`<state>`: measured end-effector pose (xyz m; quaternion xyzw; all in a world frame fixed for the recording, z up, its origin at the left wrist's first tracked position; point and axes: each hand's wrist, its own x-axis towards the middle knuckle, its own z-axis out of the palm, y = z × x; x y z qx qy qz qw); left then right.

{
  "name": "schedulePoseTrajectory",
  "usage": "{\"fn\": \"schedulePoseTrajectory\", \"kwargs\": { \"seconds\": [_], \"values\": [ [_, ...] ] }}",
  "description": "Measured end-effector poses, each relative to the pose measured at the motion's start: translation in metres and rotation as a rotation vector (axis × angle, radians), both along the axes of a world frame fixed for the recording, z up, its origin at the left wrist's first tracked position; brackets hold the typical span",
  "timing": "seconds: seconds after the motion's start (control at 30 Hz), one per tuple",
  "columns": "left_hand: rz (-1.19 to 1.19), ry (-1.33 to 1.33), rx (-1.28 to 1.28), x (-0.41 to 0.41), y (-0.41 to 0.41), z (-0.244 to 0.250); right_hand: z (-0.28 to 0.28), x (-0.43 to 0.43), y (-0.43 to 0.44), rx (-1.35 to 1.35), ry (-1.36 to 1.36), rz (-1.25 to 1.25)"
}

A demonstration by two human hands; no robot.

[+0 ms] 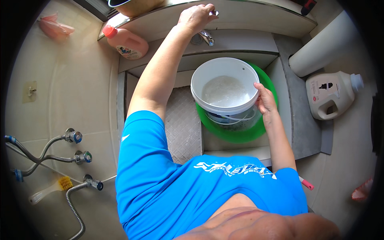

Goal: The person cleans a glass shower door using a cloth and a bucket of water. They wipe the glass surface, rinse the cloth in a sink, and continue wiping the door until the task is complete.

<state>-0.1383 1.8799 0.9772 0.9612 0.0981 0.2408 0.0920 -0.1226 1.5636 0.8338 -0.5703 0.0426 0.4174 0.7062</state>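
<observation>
My left hand [196,18] reaches to the back of the sink, its fingers around a small chrome tap handle [214,13]. Below it the chrome spout [207,37] points towards me; I cannot make out a stream. My right hand [266,99] grips the right rim of a white plastic bucket [223,103], thumb at the lip. The bucket tilts towards me, with some cloudy liquid [223,90] inside and its handle hanging at the front. Beneath it, in the sink, lies a round green plastic basin [234,136] with sudsy water.
A ridged washboard slab [184,126] forms the sink's left part. A pink detergent bottle [127,43] stands at the back left, a beige detergent jug [328,94] at the right, near a thick white pipe [321,48]. Valves, hoses [73,207] and a yellow-bristled brush [51,189] are at the left wall.
</observation>
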Motion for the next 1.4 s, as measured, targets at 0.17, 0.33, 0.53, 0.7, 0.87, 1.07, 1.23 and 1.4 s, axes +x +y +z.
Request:
{"fn": "schedulePoseTrajectory", "kwargs": {
  "seconds": [0.17,0.33,0.53,0.7,0.87,1.07,1.23,1.4],
  "values": [
    [-0.021,-0.385,-0.242,-0.009,0.014,-0.021,0.01,-0.004,0.002,0.124,0.253,-0.148],
    [-0.008,-0.482,-0.807,-0.063,0.014,-0.028,0.008,-0.009,0.004,0.23,0.455,-0.055],
    [-0.013,0.098,-1.266,-0.165,-0.012,-0.053,0.019,-0.026,0.034,0.331,0.566,0.068],
    [0.027,-0.155,-1.161,-0.186,-0.048,-0.045,-0.016,-0.02,0.062,0.301,0.682,0.127],
    [0.006,-0.305,-1.195,-0.198,-0.055,-0.062,0.017,-0.018,0.062,0.218,0.278,0.09],
    [-0.005,-0.386,-1.573,-0.178,-0.092,-0.135,0.077,0.002,0.041,0.078,-0.557,0.103],
    [0.217,-0.36,-1.887,-0.13,-0.129,-0.192,0.107,-0.008,0.029,-0.14,-1.156,0.083],
    [0.058,-0.266,-1.915,-0.084,-0.141,-0.22,0.106,-0.006,0.005,-0.179,-1.415,0.127]
  ]
}}
